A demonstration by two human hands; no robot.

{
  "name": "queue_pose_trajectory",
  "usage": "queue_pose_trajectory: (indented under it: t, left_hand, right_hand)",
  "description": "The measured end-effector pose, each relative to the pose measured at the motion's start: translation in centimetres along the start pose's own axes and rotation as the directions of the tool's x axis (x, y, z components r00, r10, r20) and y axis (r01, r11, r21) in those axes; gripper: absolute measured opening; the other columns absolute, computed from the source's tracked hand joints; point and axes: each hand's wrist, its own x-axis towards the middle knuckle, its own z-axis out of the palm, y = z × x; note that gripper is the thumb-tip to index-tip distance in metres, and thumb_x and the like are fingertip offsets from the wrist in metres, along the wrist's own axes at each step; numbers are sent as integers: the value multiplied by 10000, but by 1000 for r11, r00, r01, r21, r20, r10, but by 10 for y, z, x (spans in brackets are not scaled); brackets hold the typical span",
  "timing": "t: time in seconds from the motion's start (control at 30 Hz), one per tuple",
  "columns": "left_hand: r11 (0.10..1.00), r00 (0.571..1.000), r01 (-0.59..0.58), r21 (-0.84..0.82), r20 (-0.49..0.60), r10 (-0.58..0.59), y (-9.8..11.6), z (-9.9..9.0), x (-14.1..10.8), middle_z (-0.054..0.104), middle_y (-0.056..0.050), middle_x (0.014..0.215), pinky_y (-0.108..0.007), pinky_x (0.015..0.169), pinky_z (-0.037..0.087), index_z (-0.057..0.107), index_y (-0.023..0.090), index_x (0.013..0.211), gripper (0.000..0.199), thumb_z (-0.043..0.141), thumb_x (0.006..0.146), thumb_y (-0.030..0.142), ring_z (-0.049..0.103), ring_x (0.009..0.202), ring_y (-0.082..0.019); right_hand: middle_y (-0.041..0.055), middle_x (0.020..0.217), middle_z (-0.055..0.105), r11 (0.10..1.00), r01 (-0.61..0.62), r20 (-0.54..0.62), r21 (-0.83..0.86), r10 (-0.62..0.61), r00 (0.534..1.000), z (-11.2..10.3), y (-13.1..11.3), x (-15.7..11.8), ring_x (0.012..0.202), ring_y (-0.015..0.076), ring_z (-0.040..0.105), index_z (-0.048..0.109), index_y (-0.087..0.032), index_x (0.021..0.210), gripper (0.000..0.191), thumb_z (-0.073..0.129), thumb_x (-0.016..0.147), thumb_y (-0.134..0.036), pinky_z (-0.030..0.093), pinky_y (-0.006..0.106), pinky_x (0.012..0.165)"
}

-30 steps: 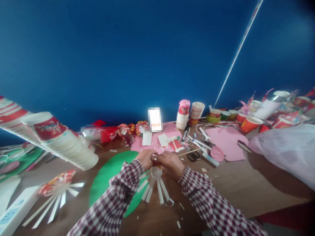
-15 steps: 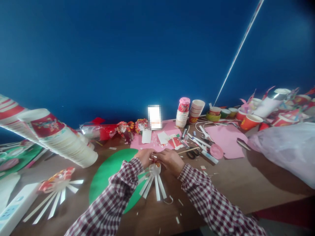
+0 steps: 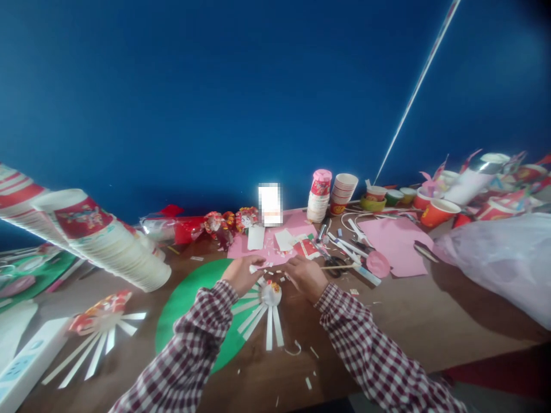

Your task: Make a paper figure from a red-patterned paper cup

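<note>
A paper cup cut into white strips (image 3: 271, 295) lies between my hands, its strips fanned over the table and a green disc (image 3: 181, 310). A small red-and-yellow patterned piece shows at its far edge. My left hand (image 3: 240, 277) is at the cup's upper left, thumb and forefinger apart. A small white bit shows by those fingers; whether they touch it is unclear. To the cup's upper right, my right hand (image 3: 307, 279) has curled fingers. A thin wooden stick (image 3: 340, 266) sticks out behind it and appears to be gripped, though the fingers hide its near end.
A similar strip-cut cup (image 3: 103, 324) lies left, beside a white power strip (image 3: 30, 355). Stacked paper cups (image 3: 129, 258) lean at left. Scissors (image 3: 336, 267), pens and pink paper (image 3: 398, 246) lie at right, near a plastic bag (image 3: 499, 264). White scraps are scattered about.
My hands have drawn apart from above the cup, uncovering its far side. More strips show at its left. The wooden stick has shifted right and turned slightly.
</note>
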Motion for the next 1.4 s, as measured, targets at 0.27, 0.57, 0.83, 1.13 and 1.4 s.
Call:
queue_pose_trajectory:
  t: [0.27, 0.57, 0.83, 1.13, 1.4]
  left_hand:
    - [978, 946, 77, 193, -325, -10, -31, 1, -32, 646, -73, 1009, -363, 858, 420, 618, 180, 987, 332, 507, 748, 383, 567, 953, -226]
    - [947, 898, -199, 251, -340, 279, -7, 41, -73, 651, -59, 950, -384, 823, 409, 650, 226, 886, 186, 521, 781, 310, 552, 897, -210]
    - [953, 927, -211, 217, -264, 265, -9, 50, -73, 667, -44, 891, -378, 821, 391, 648, 222, 880, 191, 509, 792, 319, 544, 884, -207]
    - [943, 926, -230, 241, -243, 288, -10, 51, -73, 657, -50, 864, -395, 832, 377, 650, 228, 839, 173, 510, 790, 316, 529, 902, -220]
    - [938, 918, -258, 230, -246, 312, -13, 54, -70, 641, -63, 855, -378, 806, 407, 642, 216, 833, 168, 492, 799, 284, 538, 875, -211]
  right_hand:
    - [46, 821, 608, 999, -46, 0, -12, 46, 999, 8, -1, 0, 850, 177, 492, 621, -193, 898, 177, 463, 870, -266, 374, 249, 652]
    - [48, 859, 631, 994, 22, -97, 110, -11, 995, 13, 1, 1, 840, 171, 514, 627, -180, 880, 146, 511, 842, -260, 382, 279, 727]
    - [38, 899, 636, 944, 150, -104, 293, -125, 987, 18, -10, 1, 892, 181, 508, 600, -180, 953, 315, 612, 743, -415, 360, 311, 811]
    - [44, 845, 649, 986, -9, -115, 168, 28, 993, 20, -8, 4, 841, 173, 516, 618, -178, 894, 121, 529, 812, -185, 368, 293, 782]
    - [28, 899, 643, 954, 27, -124, 298, 11, 992, 13, -16, 1, 843, 151, 539, 548, -184, 1055, 314, 595, 762, -289, 375, 260, 781]
